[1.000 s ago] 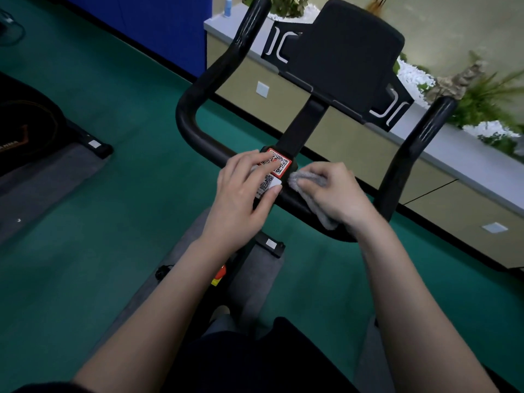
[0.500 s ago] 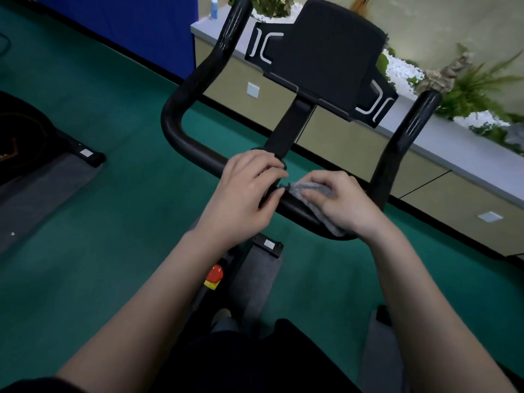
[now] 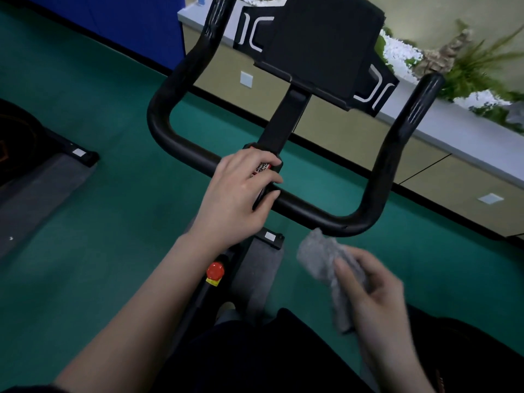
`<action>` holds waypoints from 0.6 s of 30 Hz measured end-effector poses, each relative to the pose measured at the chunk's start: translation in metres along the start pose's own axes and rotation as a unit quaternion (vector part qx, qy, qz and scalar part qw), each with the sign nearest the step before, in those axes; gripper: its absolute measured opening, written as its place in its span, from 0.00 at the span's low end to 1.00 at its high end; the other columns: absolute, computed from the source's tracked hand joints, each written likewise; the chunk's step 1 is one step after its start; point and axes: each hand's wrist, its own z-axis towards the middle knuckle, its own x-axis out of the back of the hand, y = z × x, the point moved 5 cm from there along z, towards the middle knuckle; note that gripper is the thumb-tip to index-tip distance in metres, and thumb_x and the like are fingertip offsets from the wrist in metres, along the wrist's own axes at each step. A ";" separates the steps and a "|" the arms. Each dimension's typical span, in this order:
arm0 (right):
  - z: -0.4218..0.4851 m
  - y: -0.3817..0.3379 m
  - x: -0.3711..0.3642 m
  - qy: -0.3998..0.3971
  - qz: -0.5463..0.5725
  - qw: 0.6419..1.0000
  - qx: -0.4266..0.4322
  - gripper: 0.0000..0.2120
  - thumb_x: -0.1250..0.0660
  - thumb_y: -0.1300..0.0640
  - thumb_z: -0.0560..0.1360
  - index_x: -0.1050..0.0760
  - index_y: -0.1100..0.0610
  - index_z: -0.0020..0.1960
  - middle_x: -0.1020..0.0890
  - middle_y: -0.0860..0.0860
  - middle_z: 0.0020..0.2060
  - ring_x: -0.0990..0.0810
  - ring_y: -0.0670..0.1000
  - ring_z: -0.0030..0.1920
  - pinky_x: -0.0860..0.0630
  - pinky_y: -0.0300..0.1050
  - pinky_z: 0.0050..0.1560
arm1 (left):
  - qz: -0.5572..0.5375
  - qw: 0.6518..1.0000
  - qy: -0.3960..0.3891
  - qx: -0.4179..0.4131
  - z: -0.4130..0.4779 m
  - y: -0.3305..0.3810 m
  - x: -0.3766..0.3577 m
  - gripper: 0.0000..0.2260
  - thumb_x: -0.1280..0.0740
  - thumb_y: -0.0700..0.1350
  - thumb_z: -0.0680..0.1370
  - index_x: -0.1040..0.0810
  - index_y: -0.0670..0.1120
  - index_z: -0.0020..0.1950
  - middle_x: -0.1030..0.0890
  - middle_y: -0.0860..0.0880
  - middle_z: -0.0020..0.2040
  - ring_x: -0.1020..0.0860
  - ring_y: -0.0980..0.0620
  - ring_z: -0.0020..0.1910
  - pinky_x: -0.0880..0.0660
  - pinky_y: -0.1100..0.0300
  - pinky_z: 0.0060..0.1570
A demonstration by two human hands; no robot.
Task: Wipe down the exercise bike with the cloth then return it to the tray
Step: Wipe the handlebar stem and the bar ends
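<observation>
Hanging bunched in the right hand, whose fingers curl round it, the grey cloth sits just below the handlebar of the exercise bike. The left hand grips the bar's centre, mostly hiding a red-edged label. Blur obscures whether the cloth's tip touches the bar.

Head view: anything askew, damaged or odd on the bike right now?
Nothing stands out. The handlebar and console show no damage. The left hand grips the handlebar's centre, partly covering the sticker; the right hand holds the grey cloth below the handlebar, clear of it. That hand is motion-blurred.
</observation>
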 end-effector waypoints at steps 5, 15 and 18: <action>0.008 0.034 -0.045 0.066 0.163 0.971 -0.160 0.06 0.37 0.64 0.78 0.21 0.62 0.50 0.15 0.55 0.43 0.17 0.50 0.43 0.22 0.37 0.42 | 0.008 1.000 -0.006 -0.007 -0.001 0.000 0.000 0.06 0.31 0.43 0.74 0.20 0.44 0.51 0.23 0.49 0.59 0.28 0.47 0.63 0.40 0.59 0.62; 0.029 0.018 -0.117 0.066 0.433 0.864 -0.250 0.09 0.40 0.69 0.78 0.23 0.64 0.55 0.16 0.55 0.44 0.17 0.49 0.43 0.21 0.43 0.50 | 0.017 1.000 -0.014 -0.017 -0.003 0.001 0.000 0.06 0.32 0.41 0.75 0.20 0.43 0.51 0.23 0.48 0.61 0.27 0.46 0.63 0.36 0.54 0.61; 0.029 0.015 -0.113 0.079 0.437 0.856 -0.264 0.09 0.39 0.70 0.77 0.22 0.65 0.54 0.17 0.55 0.43 0.17 0.49 0.40 0.20 0.42 0.47 | 0.017 1.000 -0.012 -0.019 -0.003 0.000 0.000 0.06 0.32 0.42 0.75 0.20 0.43 0.51 0.23 0.48 0.61 0.27 0.46 0.64 0.36 0.53 0.61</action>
